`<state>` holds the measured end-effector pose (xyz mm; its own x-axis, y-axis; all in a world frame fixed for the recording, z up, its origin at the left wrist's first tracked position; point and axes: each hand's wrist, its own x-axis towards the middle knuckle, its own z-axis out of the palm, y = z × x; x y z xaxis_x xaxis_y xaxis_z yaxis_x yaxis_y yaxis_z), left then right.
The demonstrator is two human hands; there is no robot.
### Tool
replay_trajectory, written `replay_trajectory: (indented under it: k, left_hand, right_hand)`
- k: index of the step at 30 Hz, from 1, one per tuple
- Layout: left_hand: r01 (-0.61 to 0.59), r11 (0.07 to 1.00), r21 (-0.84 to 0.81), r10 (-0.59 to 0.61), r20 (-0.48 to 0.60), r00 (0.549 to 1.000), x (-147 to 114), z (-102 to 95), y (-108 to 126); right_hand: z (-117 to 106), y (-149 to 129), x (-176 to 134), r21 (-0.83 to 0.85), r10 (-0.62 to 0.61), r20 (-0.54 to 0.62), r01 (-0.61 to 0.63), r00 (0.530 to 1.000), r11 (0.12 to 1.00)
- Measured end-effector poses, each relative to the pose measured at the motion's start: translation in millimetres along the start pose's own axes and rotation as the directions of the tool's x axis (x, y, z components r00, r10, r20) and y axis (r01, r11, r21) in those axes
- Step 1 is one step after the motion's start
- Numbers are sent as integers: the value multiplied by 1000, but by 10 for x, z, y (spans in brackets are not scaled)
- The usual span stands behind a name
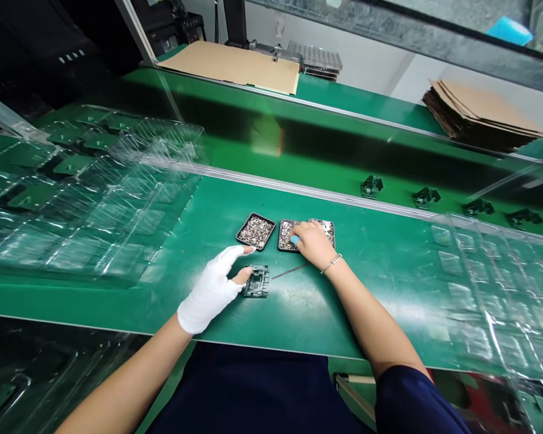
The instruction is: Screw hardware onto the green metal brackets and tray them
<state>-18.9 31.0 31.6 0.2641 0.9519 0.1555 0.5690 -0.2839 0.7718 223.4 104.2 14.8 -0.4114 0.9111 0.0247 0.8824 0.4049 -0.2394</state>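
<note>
My left hand [215, 289] wears a white glove with bare thumb and fingertip. Its thumb and index are spread apart, the thumb at the upper left edge of a dark green, partly clear plastic part [257, 282] on the bench. My right hand [314, 241], with a blue finger cover, reaches down into a black tray of small metal pieces [286, 232]. Its fingers are curled together; whatever is between them is hidden. Left of it lies another tray of small metal pieces [256, 231], and a further tray [329, 230] sits partly behind the hand. A thin dark rod [289, 271] lies beside the part.
Clear plastic compartment trays [81, 199] are stacked at left, and more clear trays [502, 295] stand at right. Several similar dark parts [371, 187] line the strip behind the metal rail [298, 190]. Cardboard sheets [479, 108] rest on the back shelf.
</note>
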Motion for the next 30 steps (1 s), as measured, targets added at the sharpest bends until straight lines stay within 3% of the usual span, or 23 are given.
replay_trajectory:
  k: [6,10,13,17,20,23,27,30]
  left_hand:
    - [-47,999,-1,47,-33,998,26,-26,26]
    - [-73,997,15,74,-50,996,86,-18,100]
    - [-100,995,29,102,-56,993,148,-2,135]
    - [-112,994,-9,112,-56,992,206,21,206]
    - [-36,989,-142,28,-56,998,206,43,297]
    - [78,933,-350,-64,51,997,171,78,368]
    - [205,822,-531,-150,146,978,91,135,377]
    - [169,862,-479,-147,84,986,34,151,359]
  right_hand:
    - [-13,-18,-18,180,116,-125,-92,985,979]
    - [-7,5,-45,488,253,-177,-139,951,862]
    - [-10,33,-67,568,283,-217,-115,934,815]
    - [-87,-64,-112,626,235,-258,-23,937,779]
    - [-182,-288,-189,715,66,-283,164,957,679]
    - [-241,-537,-297,737,-72,-304,283,950,614]
    - [-221,-719,-412,748,-67,-322,297,944,593]
    - [-161,-761,-448,775,-34,-283,249,958,581]
